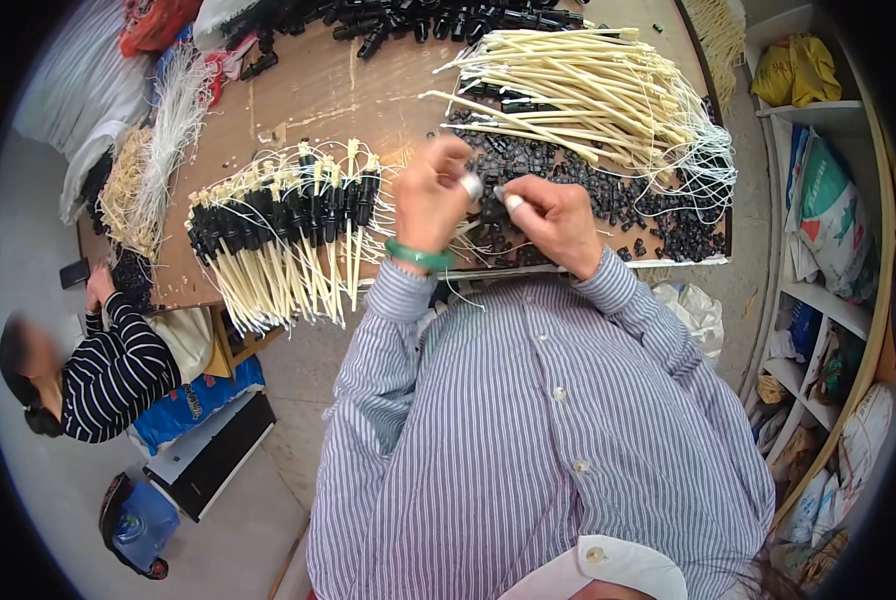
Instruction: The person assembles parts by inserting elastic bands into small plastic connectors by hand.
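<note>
My left hand [433, 195], with a green bangle on its wrist, is raised over the table's near edge. Its fingers curl inward, somewhat blurred by motion, and white tape wraps a fingertip. Close by on the right, my right hand [558, 220] pinches thumb and forefinger together, also taped white; whatever it holds is too small to make out. Beneath and around both hands lie small black plastic pieces [658, 215] in a loose heap. Left of my left hand is a row of cream-coloured tubes with black sleeves [288, 215] and thin white strings.
A pile of cream tubes with white cords [578, 95] lies beyond my right hand. Black cylindrical parts [438, 20] line the table's [308, 100] far edge. White string bundles [173, 120] lie at left. Another person [118, 365] sits there; shelves with bags [833, 215] stand right.
</note>
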The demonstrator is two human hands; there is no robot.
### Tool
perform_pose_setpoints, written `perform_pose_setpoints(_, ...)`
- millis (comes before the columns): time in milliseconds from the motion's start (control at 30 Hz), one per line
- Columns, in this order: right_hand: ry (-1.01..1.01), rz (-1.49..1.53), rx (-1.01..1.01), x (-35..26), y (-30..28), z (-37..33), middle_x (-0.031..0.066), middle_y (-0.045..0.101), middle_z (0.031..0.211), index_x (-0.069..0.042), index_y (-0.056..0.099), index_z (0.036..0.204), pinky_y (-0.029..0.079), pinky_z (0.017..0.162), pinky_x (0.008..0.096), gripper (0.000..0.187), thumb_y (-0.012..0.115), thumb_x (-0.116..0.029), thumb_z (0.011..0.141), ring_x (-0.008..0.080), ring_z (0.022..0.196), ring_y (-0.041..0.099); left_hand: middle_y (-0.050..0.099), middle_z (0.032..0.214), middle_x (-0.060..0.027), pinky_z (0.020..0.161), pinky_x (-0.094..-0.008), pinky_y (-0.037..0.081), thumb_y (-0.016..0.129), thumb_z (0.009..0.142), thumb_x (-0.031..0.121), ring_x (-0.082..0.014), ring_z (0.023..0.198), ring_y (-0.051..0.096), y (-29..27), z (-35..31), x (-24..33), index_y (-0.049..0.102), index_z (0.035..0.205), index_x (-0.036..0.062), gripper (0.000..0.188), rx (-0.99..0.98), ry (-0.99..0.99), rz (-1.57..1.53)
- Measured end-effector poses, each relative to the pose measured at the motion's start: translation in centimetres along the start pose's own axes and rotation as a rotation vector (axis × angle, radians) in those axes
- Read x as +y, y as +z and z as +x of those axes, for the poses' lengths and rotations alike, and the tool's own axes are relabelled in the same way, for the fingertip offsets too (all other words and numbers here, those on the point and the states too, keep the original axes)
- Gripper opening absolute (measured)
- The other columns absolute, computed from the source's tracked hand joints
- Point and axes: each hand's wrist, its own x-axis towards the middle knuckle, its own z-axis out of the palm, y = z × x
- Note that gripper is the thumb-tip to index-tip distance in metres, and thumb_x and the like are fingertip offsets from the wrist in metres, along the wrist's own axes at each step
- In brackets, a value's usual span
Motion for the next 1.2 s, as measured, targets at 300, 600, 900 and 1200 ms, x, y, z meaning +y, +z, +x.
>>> perform_pose_setpoints(300, 0.012, -0.109, 0.083, 1.2, -0.3, 0.4, 0.0097, 0.063, 0.062, -0.006, 0.069, 0.088, 0.045, 0.048, 0.0303, 0.015, 0.06, -0.016, 0.081, 0.0191, 0.051, 0.061, 0.066, 0.078, -0.0112, 0.064, -0.0318, 0.052, 0.068, 0.07, -0.003, -0.0213, 0.068, 0.063, -0.3, 5.0, -3.8, 0.068, 0.086, 0.0045, 0.018, 0.238, 0.12, 0.441)
perform_pose_setpoints(600, 0.015, 0.003, 0.118, 2.5, 0.3, 0.9, 0.0134, 0.064, 0.067, -0.006, 0.069, 0.088, 0.048, 0.053, 0.0342, 0.016, 0.058, -0.012, 0.079, 0.0261, 0.057, 0.063, 0.065, 0.084, -0.0091, 0.064, -0.03, 0.052, 0.067, 0.066, -0.008, -0.0227, 0.072, 0.065, 3.2, -1.9, 2.0, 0.071, 0.09, 0.0061, 0.028, -0.01, 0.592, 0.228)
perform_pose_setpoints(900, -0.303, -0.434, 0.375, 1.1, 1.3, -0.1, 0.0073, 0.064, 0.07, -0.012, 0.065, 0.089, 0.049, 0.049, 0.0354, 0.01, 0.063, -0.014, 0.079, 0.0253, 0.057, 0.063, 0.064, 0.082, -0.001, 0.06, -0.0191, 0.048, 0.063, 0.077, -0.007, -0.0052, 0.07, 0.059, 2.1, -1.1, 0.8, 0.068, 0.09, 0.0013, 0.017, -0.074, -0.126, -0.274)
perform_pose_setpoints(1200, -0.007, 0.216, 0.066, 1.3, -0.7, -0.2, 0.0037, 0.06, 0.062, -0.008, 0.068, 0.096, 0.04, 0.043, 0.0244, 0.015, 0.066, -0.01, 0.082, 0.0093, 0.048, 0.054, 0.063, 0.081, -0.0025, 0.058, -0.022, 0.047, 0.067, 0.069, -0.006, -0.0092, 0.072, 0.06, 1.6, -1.0, 0.0, 0.067, 0.083, 0.0017, 0.016, 0.017, 0.116, 0.063)
